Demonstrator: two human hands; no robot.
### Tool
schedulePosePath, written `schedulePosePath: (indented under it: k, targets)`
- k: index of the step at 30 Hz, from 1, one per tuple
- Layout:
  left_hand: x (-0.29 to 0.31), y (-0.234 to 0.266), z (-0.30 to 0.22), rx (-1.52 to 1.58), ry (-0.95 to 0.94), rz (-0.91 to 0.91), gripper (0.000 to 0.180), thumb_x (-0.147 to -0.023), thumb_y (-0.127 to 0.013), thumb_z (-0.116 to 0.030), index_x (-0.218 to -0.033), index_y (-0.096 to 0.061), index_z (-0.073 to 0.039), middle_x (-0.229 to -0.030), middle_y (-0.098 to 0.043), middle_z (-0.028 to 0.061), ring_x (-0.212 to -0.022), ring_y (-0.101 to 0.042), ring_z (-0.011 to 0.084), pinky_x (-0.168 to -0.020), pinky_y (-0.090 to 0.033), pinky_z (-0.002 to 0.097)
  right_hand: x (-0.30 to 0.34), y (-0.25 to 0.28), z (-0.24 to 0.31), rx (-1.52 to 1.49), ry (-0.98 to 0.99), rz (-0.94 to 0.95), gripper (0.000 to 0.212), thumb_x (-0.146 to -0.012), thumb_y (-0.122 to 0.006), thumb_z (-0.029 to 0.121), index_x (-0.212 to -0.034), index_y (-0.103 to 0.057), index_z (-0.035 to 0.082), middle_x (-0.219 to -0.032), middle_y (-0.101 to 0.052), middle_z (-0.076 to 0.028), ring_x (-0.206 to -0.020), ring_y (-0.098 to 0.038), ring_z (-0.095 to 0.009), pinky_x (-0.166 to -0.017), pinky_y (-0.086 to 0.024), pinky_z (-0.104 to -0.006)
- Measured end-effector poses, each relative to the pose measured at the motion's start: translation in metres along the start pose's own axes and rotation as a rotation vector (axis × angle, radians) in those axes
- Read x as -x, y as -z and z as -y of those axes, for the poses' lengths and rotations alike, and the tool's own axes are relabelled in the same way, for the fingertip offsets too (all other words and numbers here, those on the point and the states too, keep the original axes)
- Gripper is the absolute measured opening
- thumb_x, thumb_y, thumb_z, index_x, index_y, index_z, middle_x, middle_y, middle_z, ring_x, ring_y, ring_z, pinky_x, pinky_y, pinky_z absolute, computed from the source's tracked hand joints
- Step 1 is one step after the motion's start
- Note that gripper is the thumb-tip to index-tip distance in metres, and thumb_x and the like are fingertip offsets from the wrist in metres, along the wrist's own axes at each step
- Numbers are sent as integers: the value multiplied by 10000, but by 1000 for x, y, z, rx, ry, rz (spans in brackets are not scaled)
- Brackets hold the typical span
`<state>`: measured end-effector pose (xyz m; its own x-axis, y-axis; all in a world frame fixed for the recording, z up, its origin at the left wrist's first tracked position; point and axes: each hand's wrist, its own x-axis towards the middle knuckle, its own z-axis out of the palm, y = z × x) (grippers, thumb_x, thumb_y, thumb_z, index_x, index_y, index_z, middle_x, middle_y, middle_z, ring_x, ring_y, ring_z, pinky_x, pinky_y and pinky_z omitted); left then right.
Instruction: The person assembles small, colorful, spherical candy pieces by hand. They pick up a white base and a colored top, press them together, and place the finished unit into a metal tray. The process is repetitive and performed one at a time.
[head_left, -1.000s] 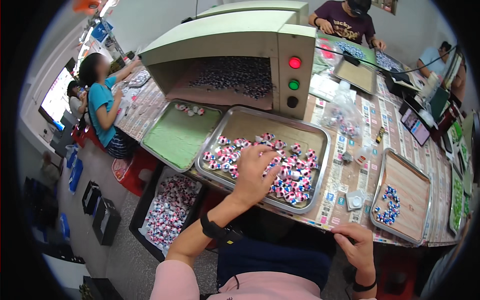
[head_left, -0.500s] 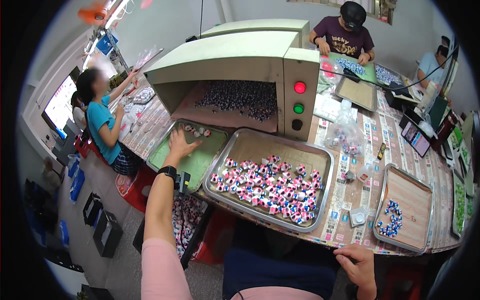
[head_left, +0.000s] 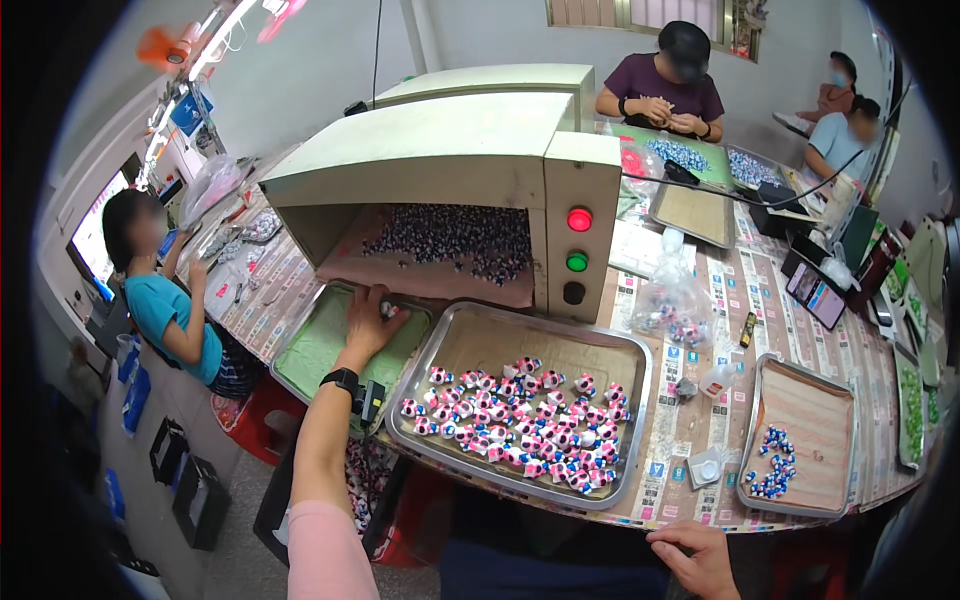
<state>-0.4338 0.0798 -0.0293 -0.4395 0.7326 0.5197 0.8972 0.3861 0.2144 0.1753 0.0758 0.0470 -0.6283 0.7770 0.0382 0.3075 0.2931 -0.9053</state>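
My left hand point(head_left: 372, 322) reaches over the green-lined tray point(head_left: 300, 352) in front of the oven-like machine. Its fingers curl around small white and pink figurines point(head_left: 390, 310) at the tray's far side; the hand hides most of them. Beside it stands a metal tray point(head_left: 480, 328) with a heap of pink, white and blue animal-like figurines point(head_left: 520, 425). My right hand point(head_left: 697, 562) hovers by the table's front edge, fingers loosely bent and apart, with nothing seen in them.
A cream machine point(head_left: 430, 150) with a wide opening holds many small dark pieces point(head_left: 450, 240). At right lie a tray point(head_left: 800, 505) with small blue figurines, a plastic bag point(head_left: 675, 300) and a small bottle point(head_left: 718, 378). A dark bin point(head_left: 275, 510) sits below the left tray. Other people sit around the table.
My left hand has gone from spread above the green tray to closing around the figurines at its far side. My right hand has shifted slightly left and down. The view has tilted up.
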Motion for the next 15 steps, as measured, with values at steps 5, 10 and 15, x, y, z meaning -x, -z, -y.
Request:
schedulePosePath:
  k: [5, 10, 15]
  targets:
    - [4, 20, -12, -42, -177, 55, 360, -747, -736, -234, -1043, -601, -80, -1107, -553, 187, -966, -568, 392, -818, -490, 469, -1, 1, -5, 3, 14, 4, 127, -846, -666, 21, -967, -694, -9, -934, -691, -126, -847, -658, -214, -759, -503, -279]
    - [11, 29, -3, 53, -164, 218, 301, -773, -695, -231, -1023, -639, -72, -1083, -566, 175, -923, -593, 377, -791, -501, 451, 6, 3, -8, 3, -33, -9, 124, -827, -681, 36, -946, -707, 8, -901, -696, -124, -826, -664, -216, -747, -508, -290]
    - [31, 38, -3, 51, -146, 257, 259, -778, -672, -204, -1005, -654, -82, -1035, -546, 176, -906, -590, 377, -793, -499, 440, 11, 0, -26, 15, 13, -55, 134, -771, -726, 47, -902, -730, 23, -837, -704, -126, -763, -678, -217, -709, -516, -300]
